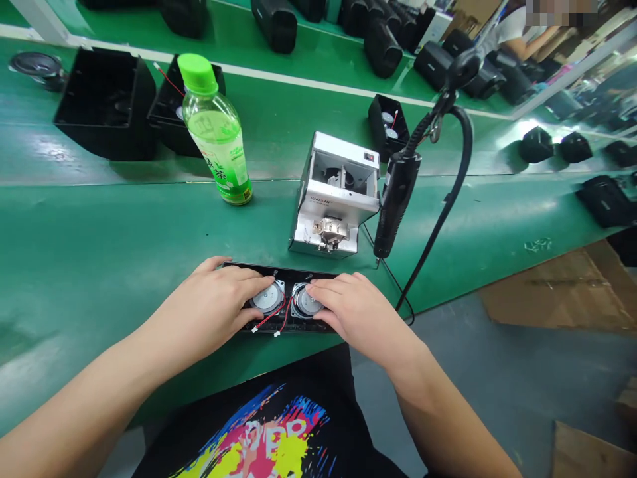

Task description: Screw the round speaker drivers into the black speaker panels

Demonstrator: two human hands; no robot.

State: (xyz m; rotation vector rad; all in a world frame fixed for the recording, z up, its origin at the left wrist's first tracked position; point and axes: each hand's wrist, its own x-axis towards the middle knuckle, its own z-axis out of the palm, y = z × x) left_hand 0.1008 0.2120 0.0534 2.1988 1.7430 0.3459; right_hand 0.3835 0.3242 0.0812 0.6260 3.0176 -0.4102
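A long black panel [288, 273] lies on the green bench near its front edge, with two small round speaker drivers set side by side in it. My left hand [223, 297] curls over the panel's left part, thumb and fingers on the rim of the left speaker driver [267, 298]. On the other side, my right hand [351, 309] grips the right speaker driver [304, 301] between thumb and fingers. Red and black wires with white plugs [277, 333] run from the drivers toward the panel's near edge. My palms hide both ends of the panel.
Behind the panel stands a silver screw feeder [332, 206]. An electric screwdriver [395, 206] hangs at its right, its cable looping down. A green-capped tea bottle [219, 143] stands at left. Open black speaker boxes [107, 99] sit beyond; cardboard [557, 285] lies right. Another person is far right.
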